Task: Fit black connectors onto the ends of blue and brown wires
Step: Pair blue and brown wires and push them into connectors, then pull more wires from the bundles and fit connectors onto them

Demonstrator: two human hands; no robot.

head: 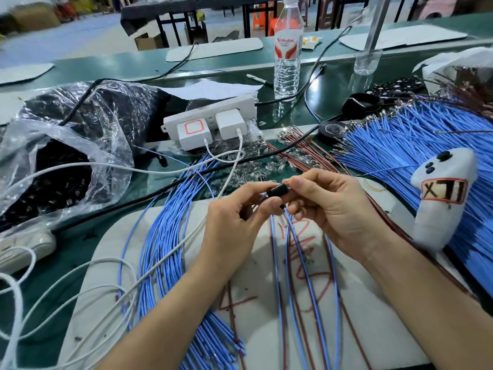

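Pinching the black connector [277, 190] mid-frame, tight grip from left hand [234, 217] at 9 o'clock and right hand [328, 206] at 3, with blue wires [276, 263] trailing to 6. Could easily jam a wire end in crooked or bend it if pushed off-angle, tbh.

A single wide-angle view, worn on the person's head, faces forward and down across the green table [66, 249]. It sits close above the left hand [232, 217] and right hand [328, 209] — both forearms enter from the near edge, and the black connector [277, 191] they pinch lies about mid-frame. Farther off it takes in a water bottle [288, 57] and the room beyond — straight edges bow near the borders.
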